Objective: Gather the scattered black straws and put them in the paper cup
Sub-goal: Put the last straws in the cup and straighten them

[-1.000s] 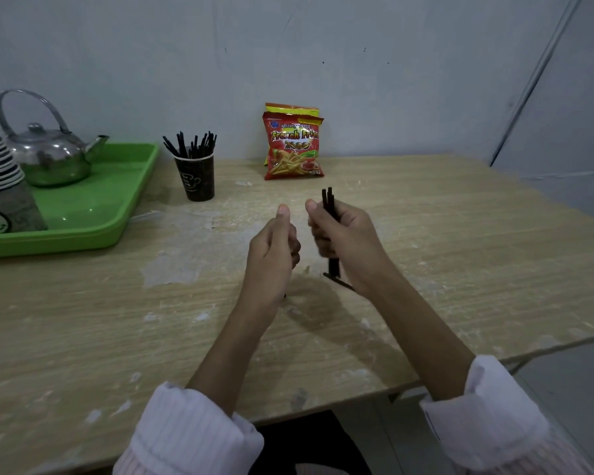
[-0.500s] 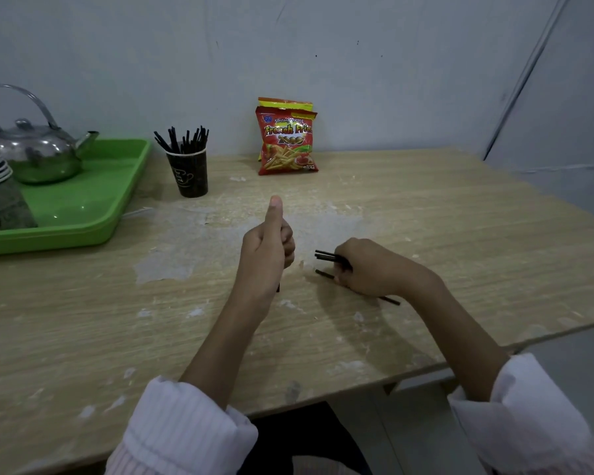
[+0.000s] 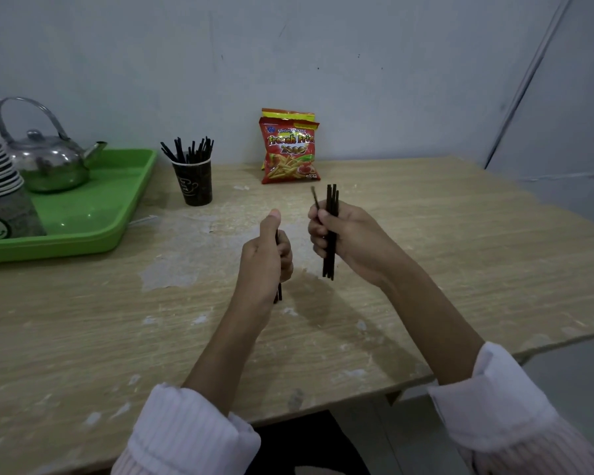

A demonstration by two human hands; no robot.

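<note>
Head cam | your right hand (image 3: 350, 241) grips black straws (image 3: 330, 200), left hand (image 3: 264, 258) holds a few | even the tips, then aim into paper cup (image 3: 192, 181)

Both forearms reach forward and angle upward, hands raised side by side, near each other but apart. The left hand (image 3: 266, 258) is a fist with the thumb straight up, fingers curled round a few black straws (image 3: 279, 293). The right hand (image 3: 352, 241) has fingers and thumb clamped round an upright straw bundle (image 3: 330, 200).
</note>
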